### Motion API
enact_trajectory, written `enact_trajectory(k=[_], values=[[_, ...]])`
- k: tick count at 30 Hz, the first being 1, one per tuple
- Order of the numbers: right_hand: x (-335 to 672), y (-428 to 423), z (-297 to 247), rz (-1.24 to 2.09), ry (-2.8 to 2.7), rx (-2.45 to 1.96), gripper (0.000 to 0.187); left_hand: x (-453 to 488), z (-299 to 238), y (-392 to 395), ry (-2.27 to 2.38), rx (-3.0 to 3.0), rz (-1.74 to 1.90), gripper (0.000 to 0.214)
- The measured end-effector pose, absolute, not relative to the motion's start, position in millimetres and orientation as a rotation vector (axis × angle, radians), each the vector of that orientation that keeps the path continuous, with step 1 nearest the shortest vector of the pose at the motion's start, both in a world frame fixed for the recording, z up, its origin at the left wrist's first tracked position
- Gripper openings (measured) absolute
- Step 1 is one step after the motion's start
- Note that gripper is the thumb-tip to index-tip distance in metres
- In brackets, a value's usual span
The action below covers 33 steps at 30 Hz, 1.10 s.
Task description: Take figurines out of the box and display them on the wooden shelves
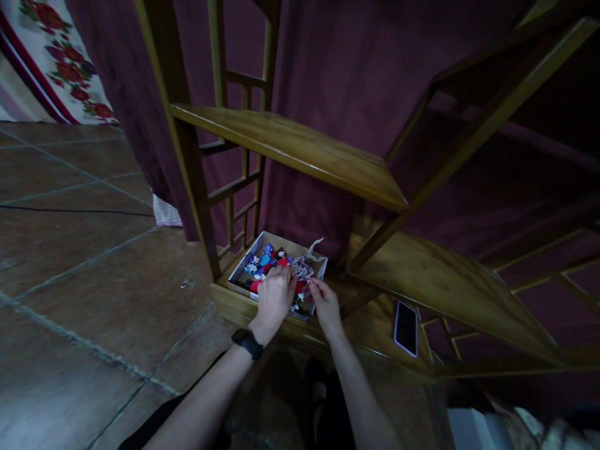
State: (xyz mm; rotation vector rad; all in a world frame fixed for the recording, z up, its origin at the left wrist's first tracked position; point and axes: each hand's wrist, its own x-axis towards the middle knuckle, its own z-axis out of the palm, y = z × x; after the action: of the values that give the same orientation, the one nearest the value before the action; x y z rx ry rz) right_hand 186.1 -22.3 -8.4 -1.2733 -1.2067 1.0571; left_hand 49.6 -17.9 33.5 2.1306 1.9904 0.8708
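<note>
A small open cardboard box [320, 260] sits on the bottom shelf [375, 322] of a wooden rack, filled with several small colourful items [265, 259] in blue, red and white. My left hand [274, 298], with a black band at the wrist, rests inside the box with fingers curled over the items near its front edge. My right hand [325, 304] is at the box's front right corner, fingers pinched on a clear crinkly wrapper [304, 265] that sticks up from the box.
A dark phone [405, 327] lies flat on the bottom shelf to the right of the box. A wooden shelf [290, 147] hangs above it, another [450, 281] to the right. A maroon curtain [356, 69] hangs behind. Brown tiled floor [79, 262] spreads left.
</note>
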Motion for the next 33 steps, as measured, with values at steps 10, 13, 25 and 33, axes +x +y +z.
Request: enact_trajectory(k=[10, 13, 25, 33], values=[[189.0, -17.0, -11.2, 1.095, -1.236, -1.226, 0.026, 50.9, 33.0, -22.4, 2.018, 2.408, 0.742, 0.032], [189.0, -15.3, -13.9, 1.090, -1.255, -1.230, 0.025, 53.1, 32.1, -22.8, 2.016, 2.476, 0.693, 0.029], [194.5, -12.9, -21.6, 0.943, -1.304, -1.332, 0.025, 59.2, 27.3, -27.6, 1.995, 2.567, 0.572, 0.025], [190.0, -16.0, -19.0, 1.013, -1.240, -1.323, 0.027, 57.7, 22.3, -22.1, 2.012, 2.498, 0.474, 0.029]])
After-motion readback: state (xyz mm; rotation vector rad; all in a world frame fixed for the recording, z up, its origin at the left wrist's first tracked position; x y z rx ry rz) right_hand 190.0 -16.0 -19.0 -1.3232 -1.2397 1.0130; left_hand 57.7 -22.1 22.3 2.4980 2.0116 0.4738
